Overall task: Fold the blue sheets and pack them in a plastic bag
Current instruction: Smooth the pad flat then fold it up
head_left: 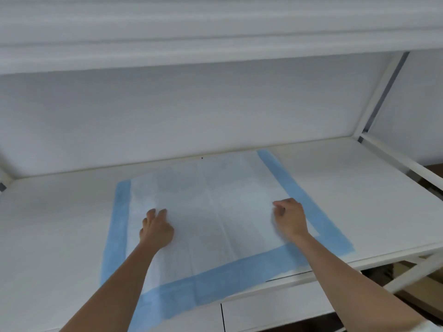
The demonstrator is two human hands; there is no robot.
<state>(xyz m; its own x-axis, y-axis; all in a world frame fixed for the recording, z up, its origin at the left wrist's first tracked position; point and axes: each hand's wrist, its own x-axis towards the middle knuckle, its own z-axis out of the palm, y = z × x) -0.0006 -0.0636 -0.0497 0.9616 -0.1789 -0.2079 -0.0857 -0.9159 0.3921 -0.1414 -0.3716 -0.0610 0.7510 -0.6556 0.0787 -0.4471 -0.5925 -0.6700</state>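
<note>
Lying spread flat on the white table [335, 188], the pale, blue-bordered square sheet [215, 212] overhangs the near edge. The left hand [157, 230] and right hand [288, 218] rest on it, fingers curled; whether they pinch it cannot be told. A white shelf [215, 51] hangs overhead. No writing shows.

White table [335, 200], white wall panel [191, 111], overhead shelf [191, 32]

Both bare forearms extend forward, well apart. The left hand [156, 230] lies palm down, fingers loosely curled. The right hand [290, 219] likewise, fingers bent under.
</note>
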